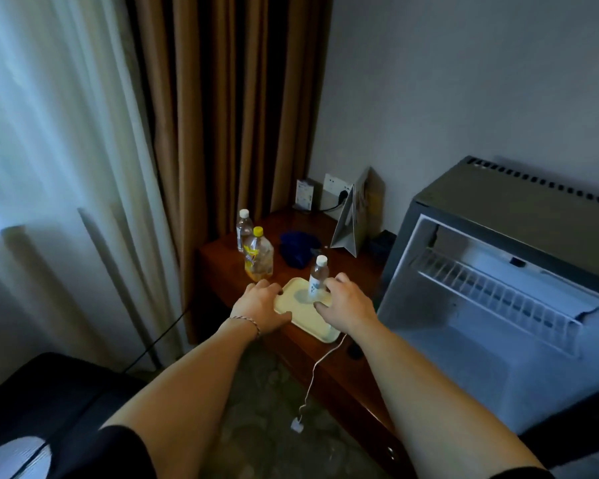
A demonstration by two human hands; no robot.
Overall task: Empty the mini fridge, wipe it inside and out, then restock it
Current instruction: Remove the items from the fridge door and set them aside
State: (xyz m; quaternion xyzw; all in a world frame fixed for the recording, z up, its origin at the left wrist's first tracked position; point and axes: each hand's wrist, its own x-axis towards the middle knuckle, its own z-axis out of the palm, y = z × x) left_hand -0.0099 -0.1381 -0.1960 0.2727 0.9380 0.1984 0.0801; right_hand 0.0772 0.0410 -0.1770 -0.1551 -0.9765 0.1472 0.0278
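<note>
Mini fridge (498, 305), boxy grey shell with white interior and a white wire shelf (491, 295), stands open at the right end of the glossy dark wood desk (229, 271). Pale rectangular plastic tray (308, 319) with rounded corners lies at the desk's front edge, long axis running from the front edge toward the back; my left hand (260, 307) grips its left rim, my right hand (346, 305) its right rim. On the tray, a clear white-capped bottle (316, 278) stands upright; a yellow-capped bottle (258, 259) and another white-capped bottle (244, 229) stand near the desk's left edge.
</note>
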